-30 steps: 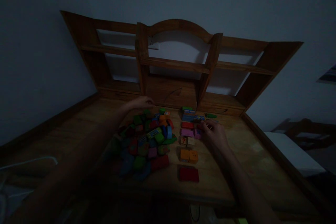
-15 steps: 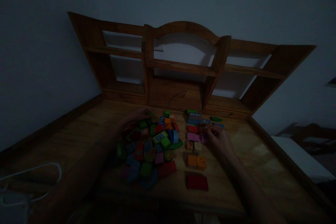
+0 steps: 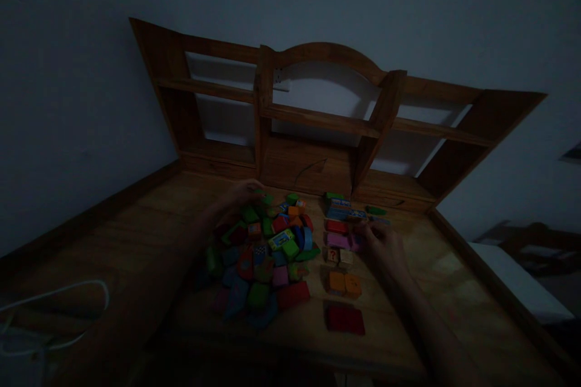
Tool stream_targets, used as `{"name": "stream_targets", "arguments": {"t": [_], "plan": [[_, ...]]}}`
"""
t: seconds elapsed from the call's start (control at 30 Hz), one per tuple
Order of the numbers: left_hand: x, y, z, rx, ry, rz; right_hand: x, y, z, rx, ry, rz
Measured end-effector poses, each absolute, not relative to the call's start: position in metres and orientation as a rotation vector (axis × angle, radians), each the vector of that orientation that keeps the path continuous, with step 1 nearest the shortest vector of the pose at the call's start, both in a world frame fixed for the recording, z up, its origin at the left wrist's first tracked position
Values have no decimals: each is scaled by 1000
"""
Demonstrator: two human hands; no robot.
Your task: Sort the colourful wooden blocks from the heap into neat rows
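Observation:
My left hand is at the far left edge of a loose heap of coloured wooden blocks. Its fingers curl over a small green block, which they appear to grip. My right hand is closed beside the right end of a red block, fingertips together. Dim light hides what is between them. Just below lie a pink block and a purple block, partly behind the fingers. Nearer me are two plain wooden cubes, two orange blocks and dark red blocks.
Blue patterned blocks stand at the back of the rows, with a green piece to their right. A wooden shelf unit rises along the back of the table. A white cable loops at the lower left.
The view has shifted slightly. My left hand has lifted a little and moved right, near the green block. My right hand stays by the red block with little change.

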State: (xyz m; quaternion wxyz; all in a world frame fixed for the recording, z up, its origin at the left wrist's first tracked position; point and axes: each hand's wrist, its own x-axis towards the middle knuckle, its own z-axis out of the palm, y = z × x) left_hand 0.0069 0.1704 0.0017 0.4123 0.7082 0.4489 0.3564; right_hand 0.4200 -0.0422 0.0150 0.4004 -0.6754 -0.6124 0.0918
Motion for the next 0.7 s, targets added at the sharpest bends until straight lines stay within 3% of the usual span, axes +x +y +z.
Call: {"name": "stream_targets", "arguments": {"t": [0.17,0.43,0.7], "plan": [[19,153,32,1518,1073,1153,411,-43,30,-1604,-1493,79],[63,110,38,1388,703,816,340,-12,86,-1167,-2082,21],[71,98,48,1338,754,878,281,32,95,-1094,-2427,-83]]}}
